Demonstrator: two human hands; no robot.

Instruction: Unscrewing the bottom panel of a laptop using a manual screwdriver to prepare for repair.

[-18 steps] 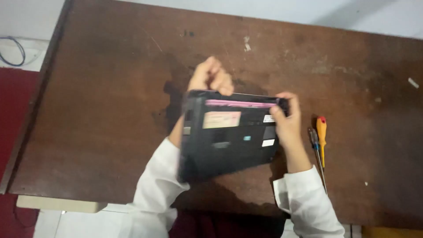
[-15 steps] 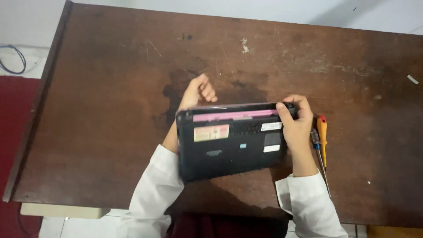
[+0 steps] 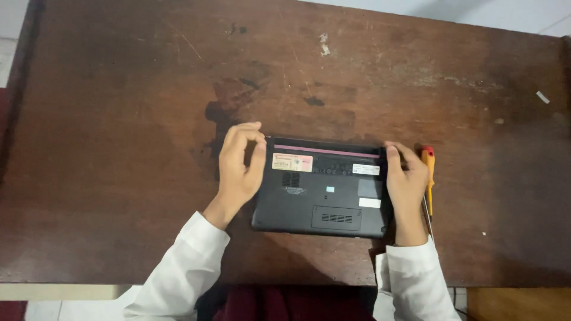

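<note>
- Two bare hands work at one dark laptop (image 3: 324,190), which lies bottom side up, flat on the counter (image 3: 119,119), near its front edge and a little right of centre.
- Left hand (image 3: 239,169) sits at the laptop's left edge, fingers curled inward beside the upper left corner; its grip looks loose, and I cannot tell whether it truly clasps the casing.
- Right hand (image 3: 407,184) lies against the laptop's right edge, fingertips hooked over the upper right corner, the grip grasping that side of the casing.
- Both arms wear white sleeves (image 3: 178,267) that come in from the bottom of the view.
- On the laptop's underside show a pink strip along the far edge, several stickers, and a vented cover panel near the front.
- An orange-handled screwdriver (image 3: 428,178) lies on the counter just beside the right hand, its shaft pointing toward the person.
- Counter: dark brown wood, worn, with dark stains left of and beyond the laptop, pale scuffs and chips toward the far edge, and a small white scrap (image 3: 542,97) far right.
- Pale floor (image 3: 476,9) shows beyond the far edge; a red surface shows at the lower left.
</note>
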